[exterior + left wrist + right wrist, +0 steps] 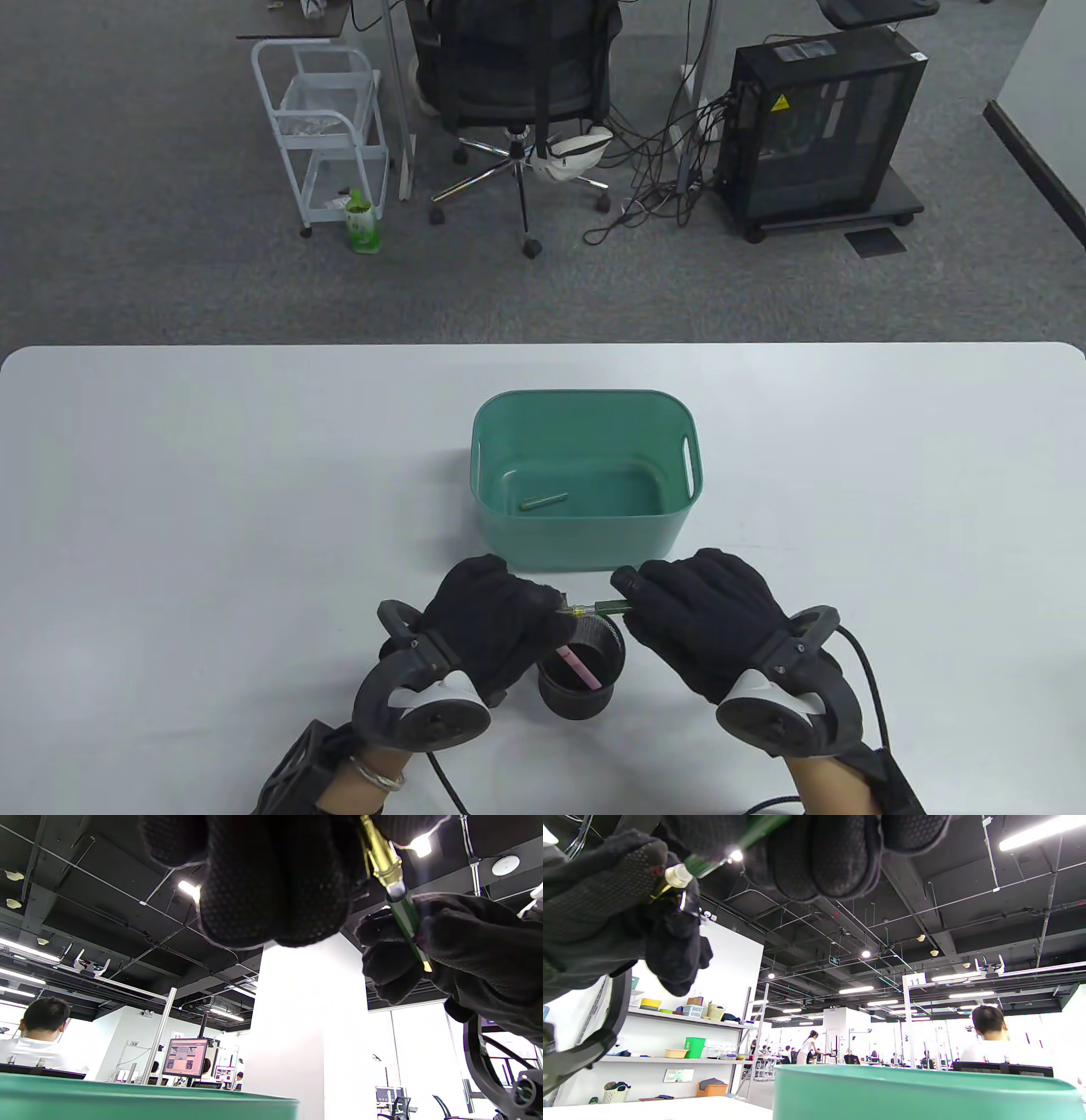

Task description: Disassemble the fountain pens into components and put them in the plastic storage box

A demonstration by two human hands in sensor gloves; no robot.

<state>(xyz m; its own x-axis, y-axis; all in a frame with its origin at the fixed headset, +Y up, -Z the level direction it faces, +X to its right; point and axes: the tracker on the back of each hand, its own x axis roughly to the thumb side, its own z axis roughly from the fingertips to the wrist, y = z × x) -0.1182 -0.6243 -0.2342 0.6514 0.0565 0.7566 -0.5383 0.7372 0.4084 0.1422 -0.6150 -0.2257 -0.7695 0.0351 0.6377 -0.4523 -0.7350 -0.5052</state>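
Together both hands [501,607] [704,620] grip the green pen [598,608], fingers curled tight

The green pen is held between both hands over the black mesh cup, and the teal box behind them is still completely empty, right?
Not quite. The table view shows one small green pen part already lying in the teal box. The rest holds: both hands, left hand and right hand, hold the green pen over the black mesh cup.

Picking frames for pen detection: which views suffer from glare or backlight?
Table view: even light, green pen sharp between left hand and right hand. Left wrist view: ceiling lamps flare beside the pen, gloves silhouetted. Right wrist view: a lamp glares on the pen.
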